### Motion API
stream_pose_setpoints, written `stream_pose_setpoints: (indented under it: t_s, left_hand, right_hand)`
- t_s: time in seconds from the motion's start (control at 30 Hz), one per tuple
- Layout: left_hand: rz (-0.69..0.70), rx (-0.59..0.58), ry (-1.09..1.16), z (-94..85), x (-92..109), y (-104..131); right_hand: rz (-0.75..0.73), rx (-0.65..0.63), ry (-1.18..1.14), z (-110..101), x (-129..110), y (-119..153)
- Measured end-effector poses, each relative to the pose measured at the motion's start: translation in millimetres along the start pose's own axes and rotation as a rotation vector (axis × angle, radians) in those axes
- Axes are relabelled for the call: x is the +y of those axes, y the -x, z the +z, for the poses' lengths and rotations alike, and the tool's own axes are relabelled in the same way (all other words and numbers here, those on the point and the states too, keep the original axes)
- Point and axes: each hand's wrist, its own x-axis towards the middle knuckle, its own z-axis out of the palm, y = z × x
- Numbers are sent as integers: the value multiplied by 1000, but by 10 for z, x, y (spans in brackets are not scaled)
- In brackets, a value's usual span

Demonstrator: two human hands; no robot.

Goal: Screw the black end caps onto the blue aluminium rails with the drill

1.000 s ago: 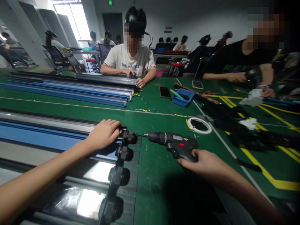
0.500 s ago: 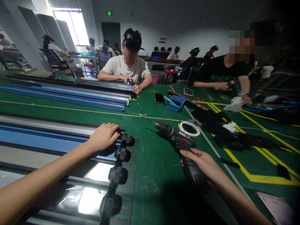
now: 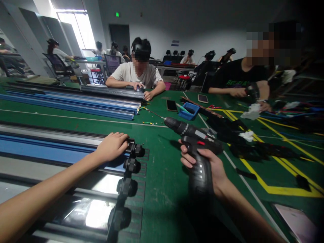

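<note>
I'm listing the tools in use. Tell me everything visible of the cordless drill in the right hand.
The cordless drill is black, seemingly plastic, with a ridged collar, red accent, pale label and long thin bit. The right hand grips its handle, holding it above the green table, bit pointing forward-left. Its base is shadowed.

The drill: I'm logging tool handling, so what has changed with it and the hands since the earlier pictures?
The right hand has raised and turned the drill; its bit, which pointed left at the farthest black fitting, now points up and left in the view, clear of it. The hand now wraps the grip more fully. The left hand stays on the rail end.
</note>
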Motion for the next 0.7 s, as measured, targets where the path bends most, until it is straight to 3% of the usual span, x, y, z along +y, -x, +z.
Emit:
stream_pose_setpoints:
  t_s: [0.2, 0.33, 0.43, 0.5, 0.6, 0.7]
  left_hand:
    - [19, 59, 187, -34, -5, -5]
    - [110, 138, 304, -130, 152, -117]
    - [124, 17, 181, -180, 329, -340]
    - [22, -132, 126, -184, 430, -532]
    - [-148, -340, 127, -138, 540, -798]
    - [-220, -381, 127, -45, 617, -963]
  right_hand:
    - [-268, 43, 627, 49, -301, 264]
    - [-443, 128, 1163, -47, -405, 373]
    - [-592, 151, 1275, -114, -338, 396]
    - [-649, 148, 1279, -126, -291, 403]
    - [-641, 70, 1305, -113, -271, 412]
    - [-608, 9, 1273, -90, -266, 425]
